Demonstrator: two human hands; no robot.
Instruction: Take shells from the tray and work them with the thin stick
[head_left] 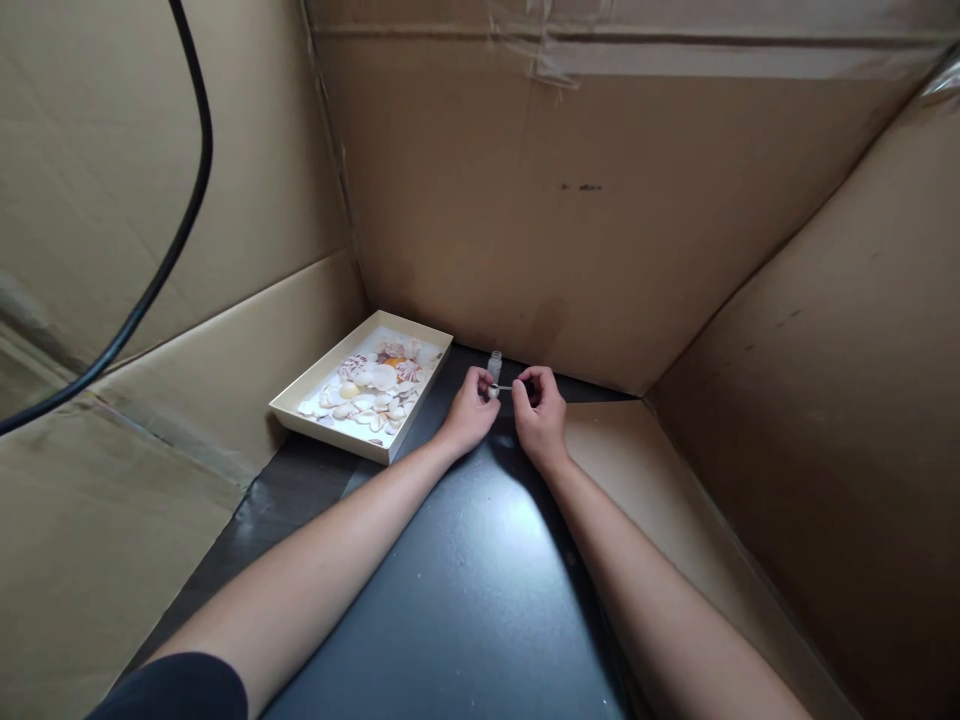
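Near the back of the dark table, my left hand (471, 411) pinches a small pale round object (493, 391), too small to identify for certain. Facing it, my right hand (541, 417) has its fingers closed on a thin light stick (506, 388), whose left end reaches the pale object. A small clear glass bottle (495, 364) stands upright just behind my left fingertips. To the left of my hands lies a shallow cream tray (334, 435) holding several seashells (375, 390), mostly white, some striped or orange.
Cardboard walls (480, 230) enclose the table (465, 580) at the back and both sides. A flat cardboard sheet (637, 450) lies at the right. A black cable (202, 150) hangs at the upper left.
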